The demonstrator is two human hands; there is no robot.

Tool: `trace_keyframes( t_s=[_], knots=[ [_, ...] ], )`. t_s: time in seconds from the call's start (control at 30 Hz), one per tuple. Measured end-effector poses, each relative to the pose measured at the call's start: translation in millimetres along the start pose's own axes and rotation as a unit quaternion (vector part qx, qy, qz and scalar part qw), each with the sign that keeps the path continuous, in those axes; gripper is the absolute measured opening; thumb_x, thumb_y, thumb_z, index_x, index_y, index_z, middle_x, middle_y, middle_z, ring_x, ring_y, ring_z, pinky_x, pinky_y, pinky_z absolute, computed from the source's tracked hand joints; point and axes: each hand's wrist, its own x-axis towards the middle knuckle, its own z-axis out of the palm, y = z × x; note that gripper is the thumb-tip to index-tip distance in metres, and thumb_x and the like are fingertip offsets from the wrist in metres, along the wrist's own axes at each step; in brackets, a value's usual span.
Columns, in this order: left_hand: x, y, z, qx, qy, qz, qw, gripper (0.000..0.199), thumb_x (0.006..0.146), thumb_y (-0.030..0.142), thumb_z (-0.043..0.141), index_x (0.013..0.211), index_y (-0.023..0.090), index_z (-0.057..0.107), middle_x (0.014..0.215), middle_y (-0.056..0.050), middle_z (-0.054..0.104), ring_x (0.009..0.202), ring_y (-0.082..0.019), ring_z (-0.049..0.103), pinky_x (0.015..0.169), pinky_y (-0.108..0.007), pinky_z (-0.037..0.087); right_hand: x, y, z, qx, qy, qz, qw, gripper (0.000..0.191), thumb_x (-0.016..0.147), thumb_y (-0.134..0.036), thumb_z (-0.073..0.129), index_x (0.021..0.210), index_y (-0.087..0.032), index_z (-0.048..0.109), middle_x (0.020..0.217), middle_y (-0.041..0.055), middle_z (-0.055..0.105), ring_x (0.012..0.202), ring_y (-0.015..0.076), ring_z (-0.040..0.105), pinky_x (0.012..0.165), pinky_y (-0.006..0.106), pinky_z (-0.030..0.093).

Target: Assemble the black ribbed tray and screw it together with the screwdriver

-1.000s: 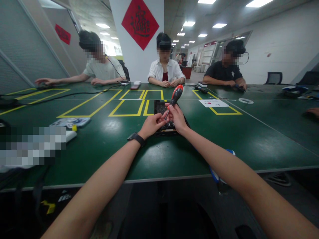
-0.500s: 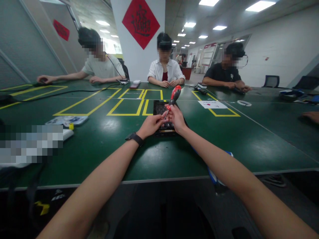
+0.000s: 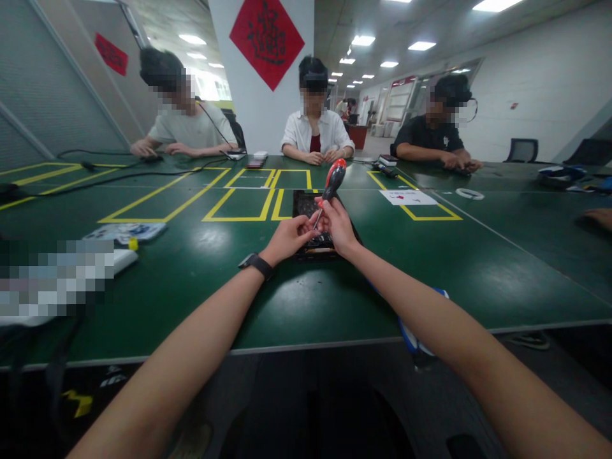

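Note:
A screwdriver with a red and black handle (image 3: 334, 178) tilts up over a black case (image 3: 306, 205) on the green table. My right hand (image 3: 337, 226) is closed around the lower part of the screwdriver, above the case. At the screwdriver's lower end, the fingers of my left hand (image 3: 289, 238) are pinched together; what they hold is too small to make out. A dark watch band sits on my left wrist. Both hands partly cover the case and its small dark contents.
Yellow tape outlines mark the green table (image 3: 229, 280). A paper sheet (image 3: 408, 197) and a white ring (image 3: 470, 194) lie to the right, a patterned packet (image 3: 125, 232) to the left. Three people sit across the table; another hand shows at the right edge.
The view has shifted slightly. My hands and the screwdriver keep nearly the same pose over the case. The person at the far left has drawn an outstretched hand inward.

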Motion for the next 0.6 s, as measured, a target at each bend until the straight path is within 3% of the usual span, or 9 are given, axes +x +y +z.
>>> trace_keyframes(
  t_s=[0.6],
  knots=[
    [-0.1, -2.2, 0.8, -0.006, -0.003, -0.002, 1.000, 0.030, 0.078, 0.042, 0.060, 0.077, 0.012, 0.063, 0.061, 0.001, 0.056, 0.054, -0.009, 0.043, 0.054, -0.021, 0.033, -1.7, -6.5, 0.8, -0.002, 0.013, 0.015, 1.000, 0.028, 0.087, -0.042, 0.047, 0.103, -0.020, 0.051, 0.061, -0.0038, 0.061, 0.041, 0.0053, 0.048, 0.042, 0.016, 0.037]
  ],
)
